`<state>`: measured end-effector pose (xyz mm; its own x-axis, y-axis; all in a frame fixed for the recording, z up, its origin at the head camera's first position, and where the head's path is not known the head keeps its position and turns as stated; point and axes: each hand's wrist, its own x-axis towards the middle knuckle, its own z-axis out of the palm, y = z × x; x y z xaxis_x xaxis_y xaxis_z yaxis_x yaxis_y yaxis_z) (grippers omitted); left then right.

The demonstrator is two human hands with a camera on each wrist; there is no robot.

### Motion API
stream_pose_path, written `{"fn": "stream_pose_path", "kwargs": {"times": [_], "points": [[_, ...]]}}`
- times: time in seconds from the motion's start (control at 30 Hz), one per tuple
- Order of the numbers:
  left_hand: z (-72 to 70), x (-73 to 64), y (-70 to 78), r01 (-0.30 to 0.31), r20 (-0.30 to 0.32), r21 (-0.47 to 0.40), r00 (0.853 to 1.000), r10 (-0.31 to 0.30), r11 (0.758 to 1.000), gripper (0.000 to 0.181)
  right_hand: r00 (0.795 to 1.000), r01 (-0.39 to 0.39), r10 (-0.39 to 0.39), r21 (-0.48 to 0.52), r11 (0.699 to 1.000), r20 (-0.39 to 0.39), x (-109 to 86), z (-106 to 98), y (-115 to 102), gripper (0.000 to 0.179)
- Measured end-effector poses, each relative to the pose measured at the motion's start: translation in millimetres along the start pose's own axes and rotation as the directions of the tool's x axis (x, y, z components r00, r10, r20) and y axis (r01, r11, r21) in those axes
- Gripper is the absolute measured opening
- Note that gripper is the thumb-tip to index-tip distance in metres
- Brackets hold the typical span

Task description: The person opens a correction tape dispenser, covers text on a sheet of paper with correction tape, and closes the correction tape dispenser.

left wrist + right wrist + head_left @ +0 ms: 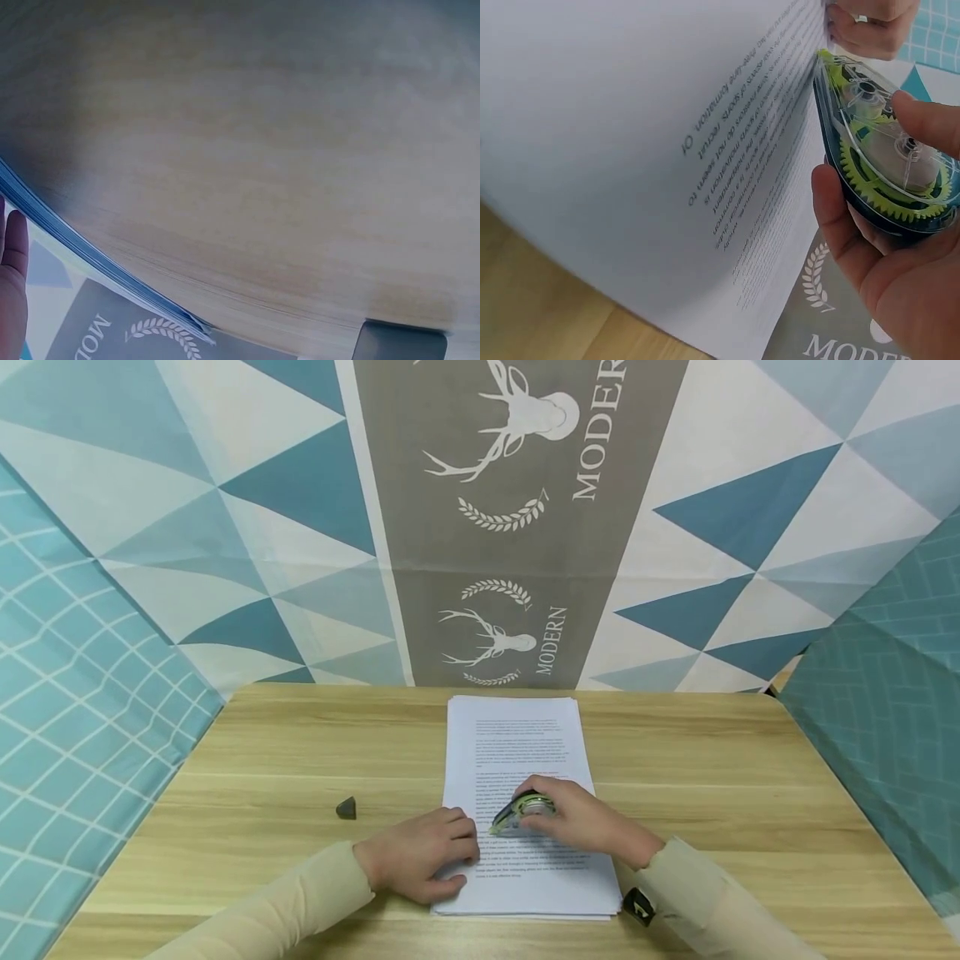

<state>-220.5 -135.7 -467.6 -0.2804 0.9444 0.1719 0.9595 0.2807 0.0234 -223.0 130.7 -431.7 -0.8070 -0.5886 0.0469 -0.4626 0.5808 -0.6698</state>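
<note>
Correction tape (892, 150), one, pinched in right fingers (841, 221), left fingers (460, 831) loosely bent on one paper stack (517, 752)

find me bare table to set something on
Bare table runs right of the paper stack, beyond the right sleeve, and left of the small dark piece. Crowded: the stack's near half, with left hand, right hand, correction tape.

Left hand (423, 856): palm down, fingers gently bent, thumb set apart. Right hand (576, 817): thumb and fingers curled in a grip. Both forearms (292, 902) slant inward.
</note>
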Motion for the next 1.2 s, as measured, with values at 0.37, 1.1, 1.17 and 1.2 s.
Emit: {"fn": "stream_pose_path", "kwargs": {"times": [0.37,1.1,1.17,1.2], "points": [[0.2,-0.8,-0.3,0.026,0.006,-0.010,1.000,-0.026,1.000,0.020,0.997,0.005,0.008,-0.178,0.984,0.073,7.9,-2,-14,0.022],[-4.6,2.3,1.0,0.060,0.061,-0.043,0.996,-0.057,0.997,0.022,0.996,0.027,-0.009,-0.200,0.979,0.088,-4.8,-21,2,0.016],[-4.2,2.3,1.4,0.061,0.058,-0.043,0.997,-0.059,0.997,0.022,0.996,0.023,-0.005,-0.199,0.980,0.089,-7.7,-23,4,0.016],[-3.9,2.1,1.6,0.061,0.056,-0.042,0.997,-0.059,0.997,0.022,0.996,0.017,0.001,-0.199,0.980,0.090,-9.0,-23,5,0.017]]}}
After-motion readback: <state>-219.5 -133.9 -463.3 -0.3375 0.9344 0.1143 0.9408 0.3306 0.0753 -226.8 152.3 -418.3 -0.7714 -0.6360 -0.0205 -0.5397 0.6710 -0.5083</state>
